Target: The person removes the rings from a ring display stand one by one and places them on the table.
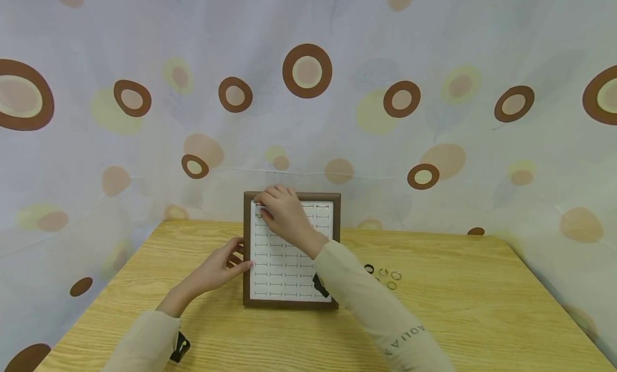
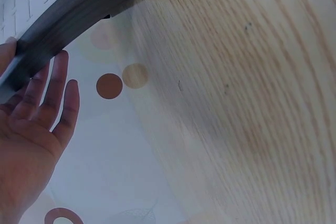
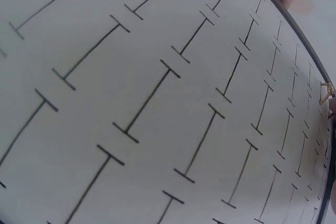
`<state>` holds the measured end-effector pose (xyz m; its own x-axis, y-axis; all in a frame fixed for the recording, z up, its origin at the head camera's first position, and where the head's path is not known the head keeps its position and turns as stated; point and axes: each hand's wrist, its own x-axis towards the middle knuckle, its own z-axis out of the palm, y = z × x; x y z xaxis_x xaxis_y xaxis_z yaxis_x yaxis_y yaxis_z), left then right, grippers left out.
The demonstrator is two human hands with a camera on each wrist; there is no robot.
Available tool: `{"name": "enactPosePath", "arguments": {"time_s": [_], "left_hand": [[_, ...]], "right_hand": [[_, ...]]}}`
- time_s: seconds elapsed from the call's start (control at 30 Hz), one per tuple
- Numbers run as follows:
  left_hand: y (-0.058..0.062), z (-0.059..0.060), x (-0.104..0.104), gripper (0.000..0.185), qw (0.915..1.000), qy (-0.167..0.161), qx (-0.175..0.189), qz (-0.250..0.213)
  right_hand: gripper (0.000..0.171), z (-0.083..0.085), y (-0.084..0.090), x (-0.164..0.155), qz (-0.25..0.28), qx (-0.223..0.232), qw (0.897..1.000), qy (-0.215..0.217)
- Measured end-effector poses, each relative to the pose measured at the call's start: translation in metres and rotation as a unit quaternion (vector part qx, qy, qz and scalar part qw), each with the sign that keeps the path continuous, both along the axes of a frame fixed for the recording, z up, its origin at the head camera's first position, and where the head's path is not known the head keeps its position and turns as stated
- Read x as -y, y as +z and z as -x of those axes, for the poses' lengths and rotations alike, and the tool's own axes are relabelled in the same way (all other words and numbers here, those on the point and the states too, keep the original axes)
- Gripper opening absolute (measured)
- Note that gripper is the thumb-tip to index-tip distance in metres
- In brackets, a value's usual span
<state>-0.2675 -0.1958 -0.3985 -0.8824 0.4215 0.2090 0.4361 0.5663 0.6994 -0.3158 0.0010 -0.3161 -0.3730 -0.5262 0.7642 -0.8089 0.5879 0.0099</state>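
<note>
One word, "AQUA", shows on the right sleeve by the ring tray.

Left grip flat and open, right grip curled.

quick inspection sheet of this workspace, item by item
surface: wooden table, bare grain around the work
job's things: brown-framed ring tray with white slotted insert; a small ring sits at its far left corner
clutter: four loose rings on the table right of the tray
grippers: left hand rests flat against the tray's left frame; right hand over the far left corner, fingers curled at the ring
cables: nothing seen
surroundings: circle-patterned curtain behind the table
</note>
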Motion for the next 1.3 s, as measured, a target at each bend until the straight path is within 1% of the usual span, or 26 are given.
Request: {"name": "enactPosePath", "arguments": {"time_s": [0.3,0.53,0.7,0.9,1.13,1.3], "left_hand": [[-0.0003,0.0000,0.0001,0.052,1.0000,-0.001,0.001,-0.004],[-0.0011,0.0008,0.0002,0.052,1.0000,-0.002,0.002,-0.005],[-0.0016,0.0010,0.0008,0.052,1.0000,-0.007,-0.004,-0.004],[-0.0019,0.0015,0.0012,0.052,1.0000,-0.001,-0.004,-0.001],[-0.0015,0.0011,0.0007,0.052,0.9999,-0.009,-0.009,-0.003],[-0.0018,0.0016,0.0002,0.051,1.0000,-0.004,-0.002,-0.005]], "right_hand": [[0.012,0.0044,-0.0048,0.0035,0.016,-0.025,1.000,-0.001],[0.012,0.0062,-0.0058,0.0052,0.023,-0.030,0.999,-0.007],[0.011,0.0072,-0.0055,0.0057,0.031,-0.025,0.999,-0.007],[0.012,0.0081,-0.0054,0.0060,0.036,-0.022,0.999,-0.008],[0.014,0.0078,-0.0052,0.0056,0.044,-0.014,0.999,-0.005],[0.013,0.0073,-0.0050,0.0051,0.044,-0.003,0.999,-0.003]]}}
